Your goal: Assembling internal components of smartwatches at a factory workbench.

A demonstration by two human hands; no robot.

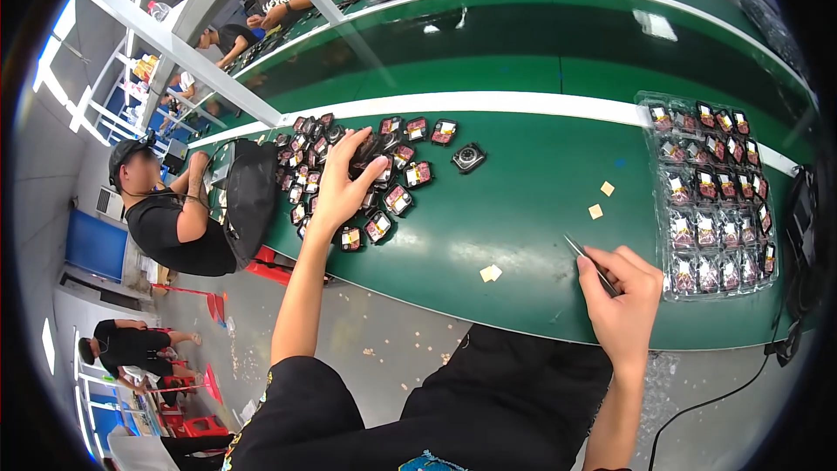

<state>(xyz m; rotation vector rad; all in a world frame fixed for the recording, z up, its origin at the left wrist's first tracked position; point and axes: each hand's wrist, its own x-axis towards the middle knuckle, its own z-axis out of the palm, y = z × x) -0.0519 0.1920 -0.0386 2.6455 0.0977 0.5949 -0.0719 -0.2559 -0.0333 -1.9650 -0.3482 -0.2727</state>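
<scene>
My left hand (343, 187) reaches over a heap of small black watch cases (397, 201), its fingers and thumb spread apart. Some cases lie hidden under it, and whether its fingertips touch any I cannot tell. Many cases show reddish insides with white labels. One watch case (469, 158) lies apart to the right of the heap, its round dark part facing up. A pair of thin metal tweezers (593, 265) is held in my right hand (629, 296), pointing up and left above the green tabletop (488, 218). Nothing shows between the tweezer tips.
Clear plastic trays (654, 209) with rows of similar cases stand at the right. Small pale square pieces (595, 211) lie on the table. A black bag (250, 187) hangs at the left, by a seated co-worker (179, 218). A white-edged ledge (488, 103) runs behind; a black cable (706, 401) trails lower right.
</scene>
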